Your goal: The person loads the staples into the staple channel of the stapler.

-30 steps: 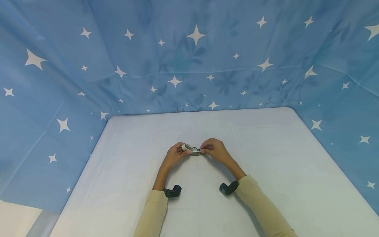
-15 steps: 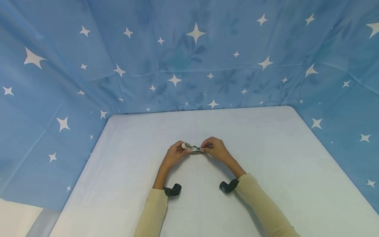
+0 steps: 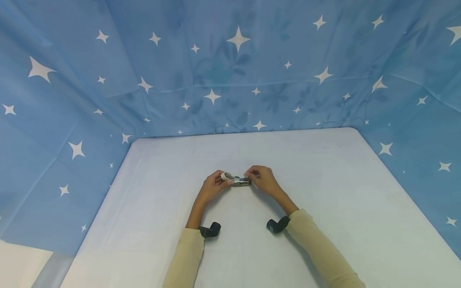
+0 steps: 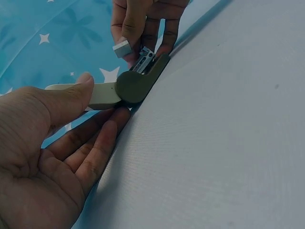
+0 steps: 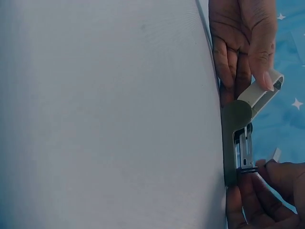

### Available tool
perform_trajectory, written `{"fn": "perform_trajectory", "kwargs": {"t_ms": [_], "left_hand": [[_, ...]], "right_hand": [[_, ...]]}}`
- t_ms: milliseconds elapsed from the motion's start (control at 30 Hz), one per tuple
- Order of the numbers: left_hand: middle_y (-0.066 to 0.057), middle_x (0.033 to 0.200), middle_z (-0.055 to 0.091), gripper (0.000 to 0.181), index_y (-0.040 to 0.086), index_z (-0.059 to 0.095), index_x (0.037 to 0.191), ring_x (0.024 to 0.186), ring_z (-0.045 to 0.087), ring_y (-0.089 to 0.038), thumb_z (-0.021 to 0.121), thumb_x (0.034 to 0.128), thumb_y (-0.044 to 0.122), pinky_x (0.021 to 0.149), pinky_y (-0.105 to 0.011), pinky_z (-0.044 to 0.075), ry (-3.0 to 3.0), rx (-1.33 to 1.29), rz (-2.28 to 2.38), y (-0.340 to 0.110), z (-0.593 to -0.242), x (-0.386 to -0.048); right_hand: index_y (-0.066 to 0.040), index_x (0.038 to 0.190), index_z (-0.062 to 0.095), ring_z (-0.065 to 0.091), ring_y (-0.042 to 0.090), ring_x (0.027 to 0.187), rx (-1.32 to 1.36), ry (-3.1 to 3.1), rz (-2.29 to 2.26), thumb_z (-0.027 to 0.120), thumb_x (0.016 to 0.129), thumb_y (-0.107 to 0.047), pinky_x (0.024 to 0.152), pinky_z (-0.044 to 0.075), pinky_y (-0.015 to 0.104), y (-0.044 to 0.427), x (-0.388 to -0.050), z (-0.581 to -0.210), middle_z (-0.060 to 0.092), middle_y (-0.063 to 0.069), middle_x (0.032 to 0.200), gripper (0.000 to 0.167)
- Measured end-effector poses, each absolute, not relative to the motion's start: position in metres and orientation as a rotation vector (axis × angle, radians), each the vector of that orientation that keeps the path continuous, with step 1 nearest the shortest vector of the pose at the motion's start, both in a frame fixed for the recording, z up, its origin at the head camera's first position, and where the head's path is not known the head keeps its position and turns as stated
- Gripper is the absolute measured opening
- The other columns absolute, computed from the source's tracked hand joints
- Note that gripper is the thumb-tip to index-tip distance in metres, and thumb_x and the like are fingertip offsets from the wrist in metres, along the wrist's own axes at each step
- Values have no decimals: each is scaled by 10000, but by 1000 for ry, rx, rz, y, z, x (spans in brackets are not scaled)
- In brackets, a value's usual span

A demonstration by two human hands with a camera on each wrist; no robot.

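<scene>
A stapler with a dark green base [image 4: 137,88] stands opened on the table, its cream top arm [image 5: 262,93] swung up and back. My left hand [image 3: 211,188] holds that arm, the thumb on its upper side and the fingers below. The metal magazine [image 5: 246,148] is exposed between arm and base. At its far end, my right hand [image 3: 264,181] pinches a small grey block [image 4: 122,48], perhaps a strip of staples, just above the magazine. Some right fingers [image 5: 259,200] lie beside the base's end.
The white-covered table [image 3: 180,160] spreads around both hands. A blue curtain with white stars [image 3: 230,80] hangs behind the table and along its sides. Dark wrist cameras [image 3: 210,230] sit at both cuffs of the beige sleeves [image 3: 320,248].
My right fingers have drawn slightly up and away from the magazine's end, so more of the stapler shows. My left hand keeps its hold on the top arm.
</scene>
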State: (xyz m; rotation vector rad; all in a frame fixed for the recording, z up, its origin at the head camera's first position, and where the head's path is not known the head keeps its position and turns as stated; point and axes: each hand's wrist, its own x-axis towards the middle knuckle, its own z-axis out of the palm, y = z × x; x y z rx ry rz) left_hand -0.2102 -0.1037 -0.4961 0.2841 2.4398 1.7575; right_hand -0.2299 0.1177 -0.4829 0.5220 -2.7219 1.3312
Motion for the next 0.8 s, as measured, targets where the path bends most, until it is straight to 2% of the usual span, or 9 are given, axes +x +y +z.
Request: {"fn": "perform_trajectory", "kwargs": {"t_ms": [167, 300, 400, 567, 700, 800], "left_hand": [[-177, 1172, 697, 306, 21, 618, 1160, 1116, 674, -287, 704, 906, 168, 926, -365, 552, 2430, 285, 1768, -103, -498, -212], [-189, 1178, 691, 313, 14, 615, 1170, 1121, 670, -301, 700, 910, 165, 928, -379, 551, 2418, 291, 1769, -103, -498, -212], [-163, 1191, 685, 347, 32, 602, 1212, 1118, 670, -271, 694, 919, 196, 912, -354, 557, 2407, 302, 1748, -104, -496, -212], [-107, 1154, 692, 445, 77, 559, 1310, 1036, 684, -215, 685, 929, 267, 861, -330, 559, 2366, 335, 1712, -106, -491, -211], [-117, 1061, 716, 484, 89, 533, 1337, 917, 692, -196, 681, 929, 304, 773, -293, 534, 2387, 345, 1679, -107, -489, -211], [-122, 1113, 693, 513, 103, 515, 1360, 898, 687, -187, 682, 927, 320, 735, -278, 514, 2414, 338, 1673, -105, -489, -211]], "right_hand": [[-25, 953, 684, 718, 256, 944, 428, -2649, 1394, 619, 962, -117, 805, 583, 364, 118, -230, -484, 742, 114, 953, 113], [-25, 981, 648, 731, 207, 860, 362, -2550, 1500, 589, 986, -140, 730, 585, 270, 121, -230, -484, 747, 104, 921, 130], [-14, 983, 644, 729, 192, 785, 380, -2498, 1551, 590, 982, -116, 659, 564, 225, 122, -229, -481, 747, 111, 868, 116], [-16, 967, 672, 720, 183, 747, 462, -2517, 1552, 609, 963, -77, 625, 531, 197, 120, -229, -477, 747, 109, 833, 88], [-6, 997, 670, 701, 250, 722, 492, -2533, 1635, 610, 959, -61, 581, 508, 204, 119, -227, -475, 730, 131, 818, 90], [-3, 1014, 669, 685, 301, 697, 515, -2525, 1688, 607, 963, -67, 555, 497, 197, 118, -227, -476, 710, 152, 802, 103]]}}
